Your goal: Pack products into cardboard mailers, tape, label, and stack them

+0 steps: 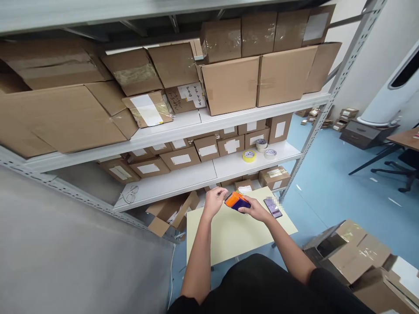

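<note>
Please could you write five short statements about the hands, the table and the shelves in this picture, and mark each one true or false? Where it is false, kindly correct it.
1. The right hand holds an orange-and-purple object. True.
2. The phone lies on the floor. False: it lies on the table.
3. A yellow tape roll is on the shelf. True.
4. The left hand lies flat on the table. False: it is raised near the object, with its fingers bent.
5. An open cardboard box is at the left of the table in the picture. True.
</note>
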Available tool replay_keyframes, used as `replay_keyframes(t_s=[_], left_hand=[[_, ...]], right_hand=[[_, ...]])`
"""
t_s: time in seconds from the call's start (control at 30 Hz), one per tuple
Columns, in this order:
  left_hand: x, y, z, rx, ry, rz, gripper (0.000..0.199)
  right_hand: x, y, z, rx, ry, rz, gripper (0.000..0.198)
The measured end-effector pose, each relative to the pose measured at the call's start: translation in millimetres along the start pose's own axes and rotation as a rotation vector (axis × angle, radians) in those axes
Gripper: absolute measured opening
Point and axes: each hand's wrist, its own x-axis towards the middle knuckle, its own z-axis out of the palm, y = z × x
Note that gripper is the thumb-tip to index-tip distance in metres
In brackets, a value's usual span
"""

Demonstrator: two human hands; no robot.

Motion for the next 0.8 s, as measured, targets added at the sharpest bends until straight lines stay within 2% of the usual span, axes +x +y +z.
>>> replay_keyframes(t_s=[0.1,0.2,0.27,0.33,0.4,0.5,0.57,0.67,0.8], left_hand=[[17.3,8.5,-7.6,0.113,0.144,0.066,0.028],[32.0,18.7,-9.1,0.201,0.104,0.224,0.029],[35.3,25.6,-0.7,0.271,0.067,0.319,0.028],[31.1,32.2,14.2,0.384,0.114,0.34,0.026],[21.2,38.5,31.6,0.503,0.235,0.283,0.033],[5.0,45.5,50.4,0.533,0.453,0.127,0.073],[-0.6,47.6,53.0,0.483,0.568,0.073,0.093],[-0.3,45.5,45.9,0.417,0.603,0.05,0.089],[1.3,33.2,38.2,0.312,0.506,-0.06,0.072]], right_hand=[[2.8,19.1,-17.8,-0.001,0.029,0.054,0.042],[4.7,37.5,-30.3,0.065,0.037,0.105,0.043],[10.2,46.5,-33.6,0.086,0.064,0.117,0.045],[21.2,52.0,-34.3,0.055,0.125,0.105,0.048],[36.9,54.8,-35.0,-0.009,0.206,0.079,0.051],[63.6,57.5,-40.0,-0.115,0.31,0.039,0.049],[80.4,60.7,-45.3,-0.154,0.334,0.007,0.048],[104.7,67.6,-52.4,-0.17,0.318,-0.062,0.047],[145.2,76.2,-61.3,-0.236,0.306,-0.087,0.046]])
